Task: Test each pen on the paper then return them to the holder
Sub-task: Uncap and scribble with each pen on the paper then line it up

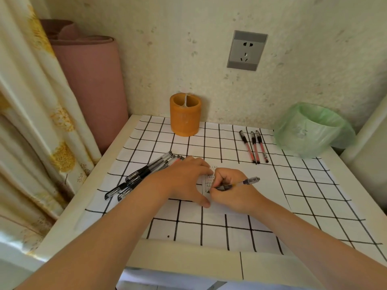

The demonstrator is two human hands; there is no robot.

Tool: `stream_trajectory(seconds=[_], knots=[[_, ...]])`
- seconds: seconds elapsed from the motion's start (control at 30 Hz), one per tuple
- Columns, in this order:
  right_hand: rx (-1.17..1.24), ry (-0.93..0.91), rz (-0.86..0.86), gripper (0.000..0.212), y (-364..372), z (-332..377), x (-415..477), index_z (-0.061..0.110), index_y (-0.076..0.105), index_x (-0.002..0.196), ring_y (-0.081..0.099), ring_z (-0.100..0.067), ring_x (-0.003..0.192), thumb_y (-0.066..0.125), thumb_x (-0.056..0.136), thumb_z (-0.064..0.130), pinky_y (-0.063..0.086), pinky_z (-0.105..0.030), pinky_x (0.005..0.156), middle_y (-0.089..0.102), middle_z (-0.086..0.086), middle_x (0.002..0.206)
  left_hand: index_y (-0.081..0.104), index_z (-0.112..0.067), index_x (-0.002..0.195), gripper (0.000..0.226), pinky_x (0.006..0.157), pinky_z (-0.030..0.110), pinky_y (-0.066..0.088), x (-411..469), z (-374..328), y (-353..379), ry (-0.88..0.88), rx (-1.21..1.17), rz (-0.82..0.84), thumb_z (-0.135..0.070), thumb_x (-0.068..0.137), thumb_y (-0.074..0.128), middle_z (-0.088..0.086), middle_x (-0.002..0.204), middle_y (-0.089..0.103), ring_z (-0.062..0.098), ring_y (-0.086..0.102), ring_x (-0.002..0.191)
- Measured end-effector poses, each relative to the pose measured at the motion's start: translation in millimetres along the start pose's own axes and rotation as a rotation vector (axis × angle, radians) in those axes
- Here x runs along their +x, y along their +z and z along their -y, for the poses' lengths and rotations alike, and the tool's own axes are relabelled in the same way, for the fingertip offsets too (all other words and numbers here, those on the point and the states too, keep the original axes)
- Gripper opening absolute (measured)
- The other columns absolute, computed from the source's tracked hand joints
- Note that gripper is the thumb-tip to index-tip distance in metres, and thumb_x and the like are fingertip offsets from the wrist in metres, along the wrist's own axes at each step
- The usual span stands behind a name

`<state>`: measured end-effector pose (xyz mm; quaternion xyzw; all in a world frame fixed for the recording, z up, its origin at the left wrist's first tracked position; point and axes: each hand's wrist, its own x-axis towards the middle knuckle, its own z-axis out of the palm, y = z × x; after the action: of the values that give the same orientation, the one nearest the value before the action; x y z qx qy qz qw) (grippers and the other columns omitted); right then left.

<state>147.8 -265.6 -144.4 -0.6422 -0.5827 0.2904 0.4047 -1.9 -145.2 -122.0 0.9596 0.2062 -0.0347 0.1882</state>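
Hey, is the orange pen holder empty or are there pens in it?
Looks empty: nothing sticks out above the rim of the orange pen holder, though its floor is hidden.

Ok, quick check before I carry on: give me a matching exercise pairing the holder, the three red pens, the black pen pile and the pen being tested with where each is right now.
Things:
1. holder
2. three red pens
3. black pen pile
4. pen being tested

Places:
A. gripped by the right hand, tip on the paper
B. upright at the back, by the wall
C. beside the left hand, on its left
D. side by side near the green-lined bin

Pairs: 1-B, 2-D, 3-C, 4-A
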Motion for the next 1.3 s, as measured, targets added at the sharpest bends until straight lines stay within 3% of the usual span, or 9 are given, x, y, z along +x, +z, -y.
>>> stream_trajectory(seconds=[0.27,0.33,0.47,0.53,0.67,0.87,1.1,1.3], knots=[[-0.018,-0.020,0.010,0.010,0.8,-4.3,1.3,0.010,0.063,0.071,0.064,-0.031,0.071,0.072,0.073,0.008,0.054,-0.044,0.062,0.068,-0.008,0.075,0.042,-0.031,0.147,0.095,0.115,0.040,0.027,2.1,0.1,0.8,-0.006,0.015,0.012,-0.064,0.066,0.078,-0.015,0.150,0.032,0.011,0.025,0.137],[-0.023,-0.014,0.018,0.010,1.2,-4.9,1.5,0.013,0.063,0.071,0.065,-0.030,0.071,0.072,0.072,0.012,0.054,-0.044,0.061,0.068,-0.007,0.076,0.042,-0.031,0.147,0.094,0.114,0.039,0.028,2.1,-0.1,0.6,-0.004,0.015,0.011,-0.063,0.066,0.078,-0.014,0.150,0.032,0.011,0.026,0.137],[-0.044,0.011,0.034,0.012,1.5,-4.6,1.0,0.012,0.063,0.073,0.060,-0.011,0.064,0.074,0.073,0.008,0.050,-0.028,0.056,0.066,-0.003,0.073,0.045,-0.034,0.145,0.091,0.112,0.035,0.027,2.0,-0.7,0.8,0.004,0.008,-0.003,-0.062,0.066,0.080,-0.015,0.148,0.034,0.010,0.027,0.136],[-0.047,0.012,0.041,0.013,2.1,-3.6,0.6,0.011,0.062,0.073,0.058,-0.009,0.062,0.074,0.072,0.006,0.048,-0.026,0.055,0.065,-0.003,0.072,0.045,-0.034,0.144,0.091,0.111,0.033,0.027,2.4,-0.8,0.9,0.008,0.007,-0.007,-0.062,0.065,0.080,-0.015,0.148,0.034,0.010,0.027,0.135],[-0.057,-0.006,0.044,0.014,2.1,-3.0,1.6,0.011,0.060,0.072,0.060,-0.022,0.065,0.073,0.071,0.005,0.048,-0.029,0.056,0.064,-0.005,0.073,0.046,-0.034,0.143,0.089,0.111,0.033,0.027,2.3,-0.2,0.9,0.011,0.003,-0.012,-0.062,0.065,0.080,-0.015,0.146,0.036,0.010,0.028,0.134],[-0.053,-0.027,0.017,0.015,1.6,-5.2,-0.4,0.014,0.059,0.071,0.061,-0.026,0.069,0.073,0.071,0.009,0.049,-0.033,0.057,0.064,-0.005,0.074,0.046,-0.034,0.144,0.089,0.106,0.029,0.024,1.5,-0.5,1.6,0.006,0.007,-0.016,-0.061,0.066,0.080,-0.016,0.147,0.035,0.009,0.028,0.134],[-0.050,0.014,0.061,0.015,1.4,-4.2,1.1,0.020,0.060,0.069,0.060,-0.010,0.064,0.073,0.071,0.012,0.050,-0.029,0.056,0.065,0.001,0.071,0.045,-0.037,0.143,0.089,0.113,0.038,0.025,0.8,-1.5,-0.3,-0.010,0.014,0.001,-0.062,0.065,0.080,-0.017,0.147,0.035,0.010,0.027,0.135],[-0.047,-0.016,0.038,0.014,0.7,-4.3,-1.1,0.022,0.059,0.070,0.066,-0.021,0.073,0.072,0.070,0.017,0.054,-0.039,0.060,0.066,-0.001,0.076,0.045,-0.036,0.143,0.089,0.112,0.038,0.026,1.6,-1.0,0.8,-0.010,0.017,0.004,-0.063,0.065,0.079,-0.017,0.146,0.035,0.009,0.028,0.134]])
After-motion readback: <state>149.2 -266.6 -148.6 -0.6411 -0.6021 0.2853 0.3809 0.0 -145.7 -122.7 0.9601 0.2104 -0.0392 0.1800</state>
